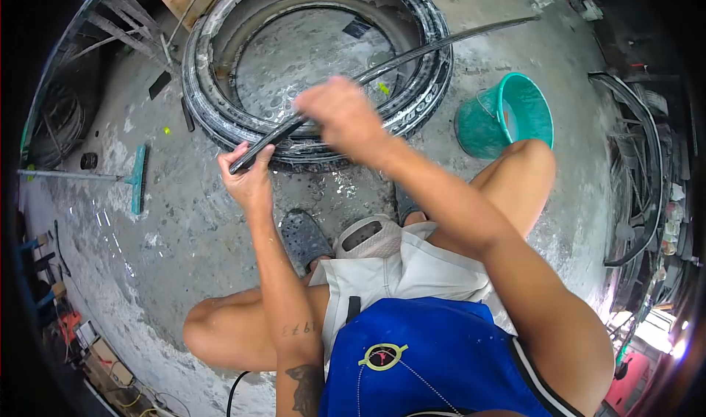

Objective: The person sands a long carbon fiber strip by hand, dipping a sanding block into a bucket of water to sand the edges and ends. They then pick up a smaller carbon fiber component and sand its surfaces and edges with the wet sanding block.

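A long dark rubber strip [412, 55] runs slantwise over a large wet black tire-like ring [206, 97] lying on the floor. My left hand [248, 178] grips the strip's lower left end between thumb and fingers. Farther up the strip, my right hand [342, 115] is closed at the strip, blurred by motion; whether its fingers wrap round it is hard to make out. The strip's far end sticks out past the ring at the upper right.
To the right of the ring stands a green bucket [482, 126]. A green-headed broom [138, 180] lies at the left. Black curved strips [654, 189] line the right side, and clutter with cables fills the lower left.
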`<state>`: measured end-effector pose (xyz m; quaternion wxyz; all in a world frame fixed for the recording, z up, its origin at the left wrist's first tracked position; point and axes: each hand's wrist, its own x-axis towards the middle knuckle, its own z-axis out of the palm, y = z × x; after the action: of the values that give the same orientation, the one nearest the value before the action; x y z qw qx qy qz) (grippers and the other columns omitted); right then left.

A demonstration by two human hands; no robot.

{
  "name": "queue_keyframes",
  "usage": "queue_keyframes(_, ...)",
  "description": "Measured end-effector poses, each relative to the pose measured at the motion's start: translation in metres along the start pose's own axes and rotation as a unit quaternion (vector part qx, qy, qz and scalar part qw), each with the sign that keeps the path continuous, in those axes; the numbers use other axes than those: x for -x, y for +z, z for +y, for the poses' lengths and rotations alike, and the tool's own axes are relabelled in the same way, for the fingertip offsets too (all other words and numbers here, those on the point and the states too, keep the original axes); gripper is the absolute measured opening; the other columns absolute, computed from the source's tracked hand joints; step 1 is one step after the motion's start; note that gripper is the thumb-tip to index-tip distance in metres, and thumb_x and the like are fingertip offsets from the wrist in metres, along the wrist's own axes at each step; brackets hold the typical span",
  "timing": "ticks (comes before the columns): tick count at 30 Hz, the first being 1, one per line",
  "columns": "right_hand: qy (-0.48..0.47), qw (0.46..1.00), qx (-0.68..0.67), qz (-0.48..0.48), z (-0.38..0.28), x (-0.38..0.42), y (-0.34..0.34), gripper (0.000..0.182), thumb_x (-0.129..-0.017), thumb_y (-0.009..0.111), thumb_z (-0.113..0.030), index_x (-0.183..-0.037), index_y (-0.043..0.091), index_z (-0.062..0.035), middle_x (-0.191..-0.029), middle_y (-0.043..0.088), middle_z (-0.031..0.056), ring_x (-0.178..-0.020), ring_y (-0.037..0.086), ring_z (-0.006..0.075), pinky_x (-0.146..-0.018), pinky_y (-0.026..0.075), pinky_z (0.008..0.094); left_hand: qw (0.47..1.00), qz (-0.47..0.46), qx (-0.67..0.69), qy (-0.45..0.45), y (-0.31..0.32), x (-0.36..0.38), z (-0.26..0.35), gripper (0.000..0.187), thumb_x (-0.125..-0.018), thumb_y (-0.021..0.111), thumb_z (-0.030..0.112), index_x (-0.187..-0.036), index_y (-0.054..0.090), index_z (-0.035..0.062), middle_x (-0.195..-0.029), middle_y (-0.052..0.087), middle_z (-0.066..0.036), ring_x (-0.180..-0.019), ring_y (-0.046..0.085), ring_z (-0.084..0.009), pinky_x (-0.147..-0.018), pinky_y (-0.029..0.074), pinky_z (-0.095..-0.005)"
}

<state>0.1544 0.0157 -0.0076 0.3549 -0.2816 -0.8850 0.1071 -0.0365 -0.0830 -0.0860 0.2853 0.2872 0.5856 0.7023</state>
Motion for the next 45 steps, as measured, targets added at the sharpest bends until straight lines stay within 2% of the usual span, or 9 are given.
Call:
queue_keyframes(6, 0.164, 0.946, 0.215, 0.180, 0.175, 0.026, -0.089, 0.040, -0.077, 0.055, 0.011, -0.107, 0.074, -0.0075, -0.098, 0.075, 0.0137, -0.094, 0.070, 0.0327, -0.088, 0.054, 0.0378, 0.999, 0.023, -0.032, -0.014, 0.007, 0.002, 0.021, 0.044, -0.074, 0.092, 0.009, -0.099, 0.056, 0.0048, -0.107, 0.069, -0.011, -0.094, 0.064, -0.0174, -0.089, 0.051, -0.0305)
queue_keyframes(9, 0.229, 0.957, 0.102, 0.145, 0.116, 0.017, -0.046, 0.043, -0.073, 0.054, 0.014, -0.104, 0.075, -0.0077, -0.098, 0.075, 0.0121, -0.103, 0.069, 0.0324, -0.094, 0.053, 0.0381, 0.999, 0.016, -0.029, -0.017, 0.000, -0.007, -0.003, 0.048, -0.072, 0.094, 0.011, -0.098, 0.054, 0.0042, -0.109, 0.065, -0.012, -0.097, 0.063, -0.0177, -0.089, 0.051, -0.0307)
queue_keyframes(14, 0.020, 0.997, 0.046, 0.060, 0.054, 0.013, -0.030, 0.051, -0.068, 0.053, 0.017, -0.102, 0.076, -0.0117, -0.100, 0.075, 0.0074, -0.116, 0.064, 0.0280, -0.101, 0.050, 0.0386, 1.000, 0.018, 0.008, -0.022, 0.003, -0.004, 0.004, 0.046, -0.072, 0.093, 0.007, -0.099, 0.055, 0.0057, -0.102, 0.068, -0.010, -0.092, 0.064, -0.0159, -0.088, 0.051, -0.0294)
queue_keyframes(17, 0.215, 0.969, 0.072, 0.102, 0.137, 0.017, -0.082, 0.031, -0.079, 0.063, 0.007, -0.102, 0.077, -0.0094, -0.093, 0.075, 0.0091, -0.096, 0.068, 0.0288, -0.087, 0.053, 0.0387, 0.998, 0.026, 0.022, -0.044, 0.006, -0.005, 0.006, 0.046, -0.072, 0.093, 0.007, -0.099, 0.055, 0.0055, -0.101, 0.068, -0.010, -0.090, 0.063, -0.0157, -0.087, 0.052, -0.0290)
queue_keyframes(21, 0.242, 0.924, 0.213, 0.205, 0.135, 0.022, -0.070, 0.016, -0.082, 0.071, -0.005, -0.096, 0.079, -0.0084, -0.094, 0.075, 0.0137, -0.086, 0.069, 0.0313, -0.082, 0.053, 0.0404, 0.999, 0.029, -0.015, -0.031, 0.006, -0.005, 0.011, 0.047, -0.072, 0.093, 0.009, -0.100, 0.056, 0.0045, -0.100, 0.068, -0.011, -0.091, 0.063, -0.0160, -0.085, 0.051, -0.0283)
queue_keyframes(27, 0.005, 0.985, 0.153, 0.074, 0.058, 0.024, -0.035, 0.038, -0.068, 0.062, 0.008, -0.098, 0.074, -0.0129, -0.093, 0.076, 0.0012, -0.085, 0.067, 0.0255, -0.078, 0.049, 0.0386, 0.998, 0.033, -0.023, -0.038, 0.007, -0.002, 0.014, 0.046, -0.073, 0.093, 0.010, -0.100, 0.057, 0.0046, -0.095, 0.069, -0.009, -0.086, 0.064, -0.0157, -0.084, 0.052, -0.0288)
queue_keyframes(33, 0.216, 0.911, 0.284, 0.207, 0.131, 0.023, -0.050, 0.041, -0.071, 0.065, 0.002, -0.106, 0.076, -0.0157, -0.095, 0.074, 0.0047, -0.093, 0.063, 0.0278, -0.077, 0.045, 0.0455, 0.999, 0.040, -0.013, -0.033, 0.009, -0.008, 0.011, 0.046, -0.073, 0.094, 0.012, -0.098, 0.057, 0.0050, -0.094, 0.069, -0.007, -0.086, 0.063, -0.0145, -0.083, 0.051, -0.0284)
queue_keyframes(39, -0.012, 0.982, 0.183, 0.048, 0.070, 0.015, -0.038, 0.039, -0.067, 0.063, 0.009, -0.098, 0.075, -0.0135, -0.088, 0.076, 0.0041, -0.082, 0.069, 0.0259, -0.077, 0.053, 0.0400, 0.996, 0.048, -0.054, -0.052, 0.011, -0.004, 0.023, 0.047, -0.071, 0.094, 0.008, -0.099, 0.057, 0.0046, -0.096, 0.069, -0.010, -0.087, 0.064, -0.0153, -0.084, 0.051, -0.0288)
queue_keyframes(45, 0.208, 0.947, 0.181, 0.164, 0.121, 0.010, -0.056, 0.032, -0.072, 0.067, 0.000, -0.097, 0.078, -0.0160, -0.090, 0.076, 0.0069, -0.086, 0.068, 0.0292, -0.080, 0.051, 0.0458, 0.998, 0.045, -0.040, -0.008, 0.010, -0.005, 0.016, 0.048, -0.070, 0.096, 0.014, -0.097, 0.057, 0.0066, -0.090, 0.067, -0.004, -0.083, 0.061, -0.0123, -0.079, 0.049, -0.0255)
